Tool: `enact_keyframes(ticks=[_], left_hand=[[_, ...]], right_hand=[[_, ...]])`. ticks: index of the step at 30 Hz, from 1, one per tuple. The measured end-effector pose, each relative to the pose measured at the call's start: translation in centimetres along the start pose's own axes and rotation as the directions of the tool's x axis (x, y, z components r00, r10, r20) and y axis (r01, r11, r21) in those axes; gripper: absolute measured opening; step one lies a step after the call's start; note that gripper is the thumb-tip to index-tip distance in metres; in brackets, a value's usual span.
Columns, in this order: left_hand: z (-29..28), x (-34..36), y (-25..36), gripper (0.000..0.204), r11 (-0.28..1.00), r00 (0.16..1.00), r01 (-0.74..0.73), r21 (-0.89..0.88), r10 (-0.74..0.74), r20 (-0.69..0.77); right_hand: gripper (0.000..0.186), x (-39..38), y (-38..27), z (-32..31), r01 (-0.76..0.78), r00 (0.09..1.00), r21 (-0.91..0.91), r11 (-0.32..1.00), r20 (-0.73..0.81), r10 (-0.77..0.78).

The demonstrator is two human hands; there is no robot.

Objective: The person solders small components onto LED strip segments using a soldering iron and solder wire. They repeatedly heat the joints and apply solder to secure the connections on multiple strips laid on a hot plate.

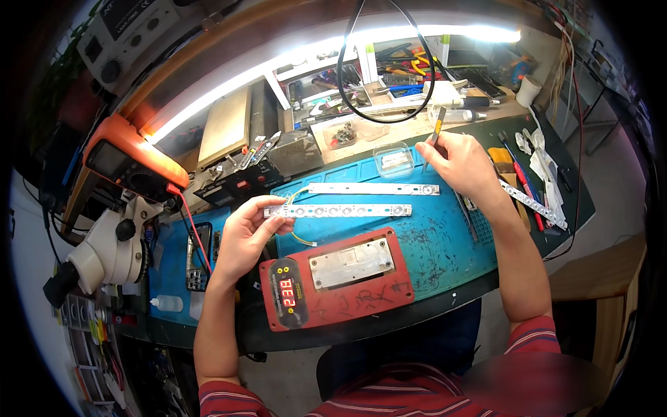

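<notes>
My left hand (253,233) pinches the left end of a white LED strip (354,210) with several round lenses, held level above the blue mat (445,257). Yellowish wires (295,236) hang near my fingers. A second white strip (361,188) lies just behind it. My right hand (462,163) grips metal tweezers (437,126), raised beside a small clear plastic box (392,159). Below the held strip is a red heating plate (347,309) with a metal top (352,263) and a lit display. A third strip (549,212) lies at the right.
An orange multimeter (132,156) and a white microscope (108,247) stand at the left. Tool compartments (406,69) line the back under a bright tube light; a black cable loop (385,115) hangs over them. Pens and brushes (524,181) lie at the right. A small bottle (167,304) is at lower left.
</notes>
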State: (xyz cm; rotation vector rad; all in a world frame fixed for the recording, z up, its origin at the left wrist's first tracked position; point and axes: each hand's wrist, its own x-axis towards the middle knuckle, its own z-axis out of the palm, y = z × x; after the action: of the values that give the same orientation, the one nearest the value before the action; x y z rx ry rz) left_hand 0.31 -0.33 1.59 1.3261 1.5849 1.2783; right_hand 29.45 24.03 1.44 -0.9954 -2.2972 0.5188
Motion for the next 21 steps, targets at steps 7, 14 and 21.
enact_keyframes(ticks=[7, 14, 21], left_hand=[[-0.04, -0.05, -0.17, 0.028, 1.0, 1.0, -0.009, 0.003, 0.009, 0.001], [-0.03, -0.03, -0.08, 0.027, 1.0, 1.0, 0.002, -0.008, -0.002, -0.002], [-0.06, 0.02, -0.08, 0.027, 1.0, 1.0, 0.011, -0.028, -0.011, 0.004]], right_hand=[[0.038, -0.15, -0.22, -0.06, -0.011, 1.0, 0.001, 1.0, 0.016, 0.011], [0.037, -0.06, -0.79, -0.51, -0.037, 0.999, 0.006, 0.999, 0.025, 0.037], [0.038, -0.19, -0.59, -0.39, -0.026, 1.0, -0.006, 1.0, 0.013, 0.026]])
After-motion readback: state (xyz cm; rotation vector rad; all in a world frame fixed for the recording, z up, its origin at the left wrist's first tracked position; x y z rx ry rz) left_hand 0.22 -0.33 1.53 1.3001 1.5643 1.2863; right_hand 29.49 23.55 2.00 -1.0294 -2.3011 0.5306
